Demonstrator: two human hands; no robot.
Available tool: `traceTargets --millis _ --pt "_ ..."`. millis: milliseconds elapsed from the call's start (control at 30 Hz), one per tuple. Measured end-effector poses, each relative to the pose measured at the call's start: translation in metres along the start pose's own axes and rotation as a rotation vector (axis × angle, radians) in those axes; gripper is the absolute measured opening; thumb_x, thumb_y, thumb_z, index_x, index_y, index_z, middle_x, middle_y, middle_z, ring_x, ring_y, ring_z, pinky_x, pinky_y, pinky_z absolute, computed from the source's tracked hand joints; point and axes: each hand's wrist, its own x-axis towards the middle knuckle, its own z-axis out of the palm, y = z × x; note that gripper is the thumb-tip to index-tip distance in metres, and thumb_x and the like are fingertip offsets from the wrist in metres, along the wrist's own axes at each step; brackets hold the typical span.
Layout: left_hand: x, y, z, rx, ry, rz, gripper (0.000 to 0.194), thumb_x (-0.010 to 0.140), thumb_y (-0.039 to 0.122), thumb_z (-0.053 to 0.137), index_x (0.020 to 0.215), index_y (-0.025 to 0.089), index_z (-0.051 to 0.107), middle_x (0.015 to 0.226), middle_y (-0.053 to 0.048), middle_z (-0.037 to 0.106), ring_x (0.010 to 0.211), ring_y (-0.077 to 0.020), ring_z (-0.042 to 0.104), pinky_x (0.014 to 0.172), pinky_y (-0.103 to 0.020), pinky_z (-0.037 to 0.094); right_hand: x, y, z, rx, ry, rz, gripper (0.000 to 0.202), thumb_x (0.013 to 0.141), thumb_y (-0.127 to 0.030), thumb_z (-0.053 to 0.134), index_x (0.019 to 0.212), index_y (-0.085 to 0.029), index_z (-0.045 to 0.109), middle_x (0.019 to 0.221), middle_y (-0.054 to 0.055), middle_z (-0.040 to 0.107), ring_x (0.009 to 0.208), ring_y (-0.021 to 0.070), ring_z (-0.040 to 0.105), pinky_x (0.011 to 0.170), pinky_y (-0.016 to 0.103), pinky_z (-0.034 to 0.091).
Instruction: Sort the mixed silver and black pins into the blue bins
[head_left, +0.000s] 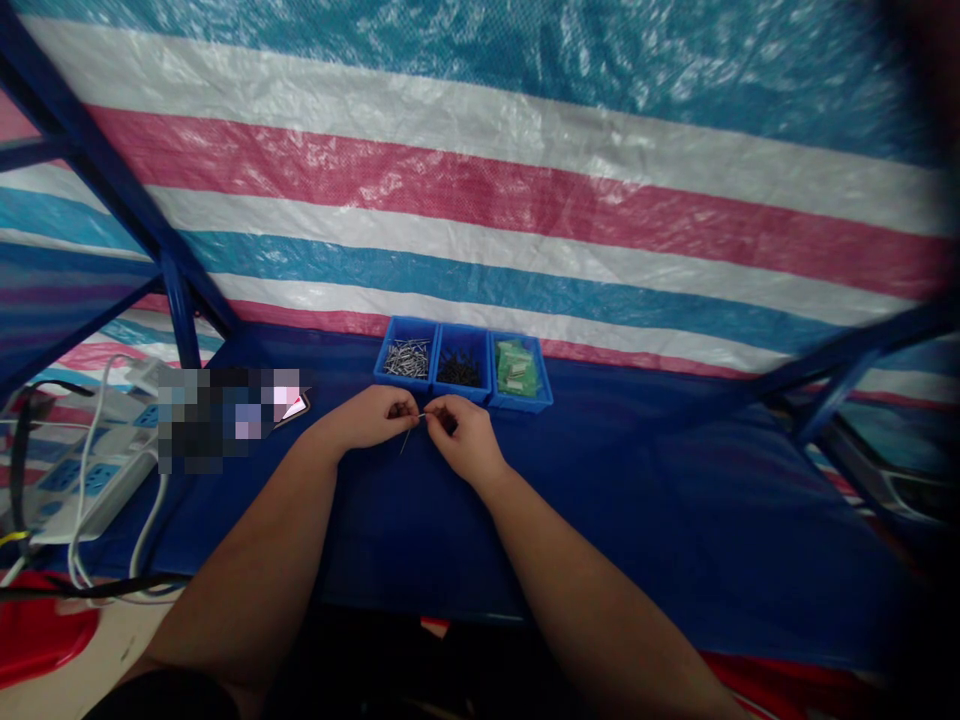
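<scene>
My left hand (381,415) and my right hand (463,438) meet over the blue table, fingertips almost touching, both closed in a pinch. Between them is a small, light metallic piece (421,415), which the right fingertips grip. A thin rod (405,440) slants down from my left fingertips; its exact kind is too small to tell. Just beyond my hands stand three joined blue bins. Silvery screw-like pieces (407,358) fill the left bin, dark screw-like pieces (459,368) the middle one. Green plastic packets with pale parts (516,368) lie in the right bin.
White power strips (97,490) with cables stand at the left edge of the table (637,520). Beside them is a blurred-out patch with a phone-like item (296,405) at its edge. Blue metal frame bars (178,300) rise left and right; a striped tarp (487,170) hangs behind.
</scene>
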Motion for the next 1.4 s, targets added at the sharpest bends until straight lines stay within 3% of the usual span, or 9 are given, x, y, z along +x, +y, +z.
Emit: traceTargets --millis 233,367,467,567,667,767,933,1167,1400 --pt "-0.003 0.002 -0.007 -0.025 -0.001 0.009 0.019 0.087 0.035 0.062 0.088 0.018 0.069 0.072 -0.001 0.067 0.064 -0.0148 0.059 0.059 -0.025 0.043 0.0 0.003 0.001 0.102 0.044 0.05 0.013 0.088 -0.023 0.06 0.1 -0.02 0.066 0.083 0.003 0.069 0.071 0.016 0.066 0.068 0.029 0.053" --pt "-0.006 0.006 -0.013 -0.032 0.056 0.021 0.019 0.088 0.036 0.062 0.086 0.018 0.069 0.073 -0.001 0.067 0.066 -0.015 0.06 0.063 -0.026 0.044 0.0 0.004 0.0 0.148 0.055 0.084 0.013 0.088 -0.025 0.059 0.1 -0.02 0.064 0.079 0.002 0.067 0.067 0.0153 0.063 0.063 0.028 0.051" --pt "-0.005 0.008 -0.015 -0.016 0.176 0.045 0.02 0.088 0.035 0.063 0.086 0.017 0.07 0.072 -0.001 0.065 0.065 -0.0141 0.058 0.062 -0.025 0.042 0.0 0.004 0.0 0.17 0.058 0.103 0.014 0.088 -0.026 0.059 0.1 -0.019 0.063 0.078 0.001 0.066 0.065 0.0145 0.061 0.062 0.027 0.05" --pt "0.0 0.006 -0.013 -0.058 0.386 0.039 0.024 0.089 0.039 0.063 0.088 0.017 0.07 0.069 0.0 0.062 0.059 -0.0124 0.054 0.058 -0.025 0.04 0.0 0.006 0.002 0.175 0.049 0.115 0.014 0.088 -0.026 0.059 0.101 -0.02 0.062 0.078 0.001 0.065 0.063 0.0139 0.06 0.062 0.027 0.049" --pt "0.008 0.001 -0.009 -0.125 0.617 -0.055 0.033 0.09 0.048 0.061 0.092 0.016 0.07 0.063 0.001 0.061 0.054 -0.0132 0.054 0.055 -0.025 0.039 0.0 0.009 0.004 0.171 0.024 0.116 0.015 0.088 -0.026 0.059 0.102 -0.02 0.061 0.079 0.001 0.066 0.063 0.0137 0.059 0.062 0.026 0.048" --pt "0.012 -0.001 -0.008 -0.032 0.696 -0.185 0.042 0.091 0.056 0.057 0.086 0.017 0.07 0.055 0.001 0.06 0.053 -0.0157 0.056 0.055 -0.027 0.039 -0.001 0.011 0.006 0.146 -0.022 0.101 0.015 0.087 -0.024 0.059 0.102 -0.02 0.061 0.08 0.001 0.066 0.064 0.0135 0.058 0.063 0.026 0.047" --pt "0.006 0.002 -0.011 0.138 0.598 -0.165 0.04 0.091 0.053 0.057 0.075 0.018 0.067 0.057 0.0 0.06 0.055 -0.0149 0.055 0.056 -0.027 0.036 -0.001 0.009 0.005 0.094 -0.082 0.104 0.011 0.087 -0.022 0.059 0.098 -0.02 0.062 0.08 0.001 0.066 0.064 0.0131 0.057 0.064 0.026 0.047" --pt "-0.005 0.001 -0.016 0.234 0.137 -0.139 0.019 0.082 0.035 0.066 0.089 0.02 0.075 0.074 -0.001 0.071 0.067 -0.0165 0.063 0.062 -0.028 0.043 -0.001 0.003 0.001 -0.063 -0.165 0.012 0.019 0.084 -0.013 0.062 0.102 -0.019 0.066 0.089 0.003 0.062 0.075 0.0149 0.057 0.072 0.029 0.048" --pt "-0.003 0.0 -0.009 0.21 0.11 -0.152 0.019 0.079 0.029 0.067 0.093 0.019 0.073 0.08 -0.002 0.073 0.071 -0.0177 0.067 0.065 -0.028 0.047 -0.003 0.0 0.0 -0.161 -0.299 -0.161 0.025 0.087 -0.014 0.066 0.11 -0.021 0.071 0.105 0.007 0.062 0.097 0.0205 0.059 0.09 0.036 0.049"
